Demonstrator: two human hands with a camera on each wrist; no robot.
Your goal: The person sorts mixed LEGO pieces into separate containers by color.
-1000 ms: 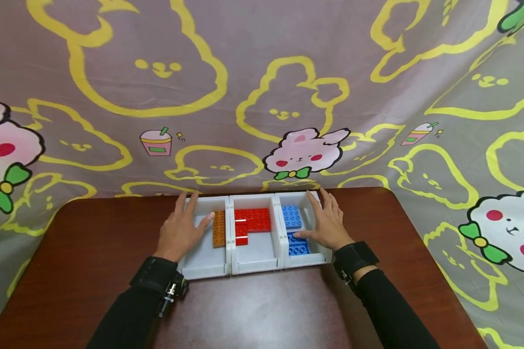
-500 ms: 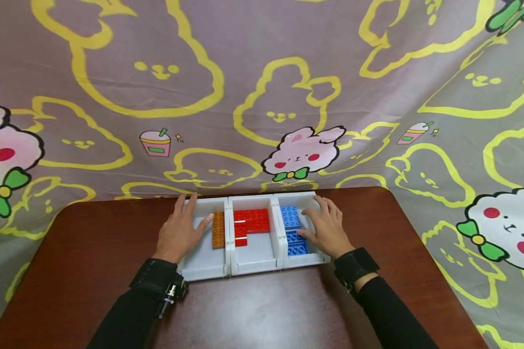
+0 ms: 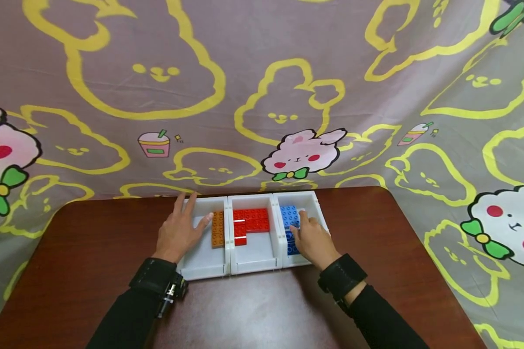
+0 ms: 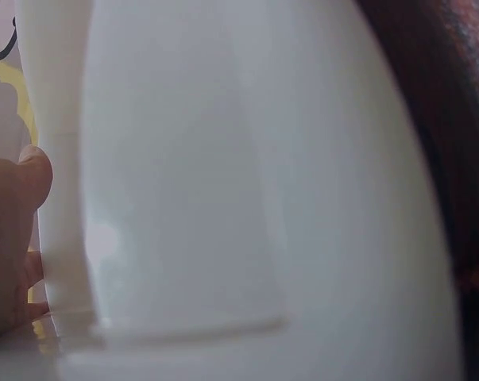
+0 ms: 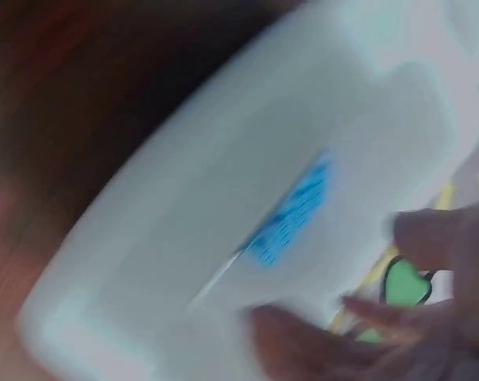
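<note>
Three white bins stand in a row on the brown table. The left bin [image 3: 203, 264] holds an orange brick [image 3: 218, 229], the middle bin [image 3: 255, 261] red bricks [image 3: 251, 223], the right bin [image 3: 316, 203] blue bricks [image 3: 289, 215]. My left hand [image 3: 180, 231] lies flat on the left bin's outer wall, fingers straight, thumb pointing at the orange brick. My right hand [image 3: 311, 237] is inside the right bin over the nearer blue brick, fingers bent down, thumb apart. The blurred right wrist view shows a blue brick [image 5: 291, 210] clear of the fingers [image 5: 438, 238]. The left wrist view is filled by the bin wall [image 4: 223, 182].
The brown table [image 3: 253, 310] has rounded far corners, and its edges run left and right of the bins. A grey cloth [image 3: 262, 97] with yellow rabbit outlines hangs directly behind the bins and drapes down both sides.
My right hand left the right bin's outer wall and moved left into the bin, over the blue bricks. The left hand stayed still.
</note>
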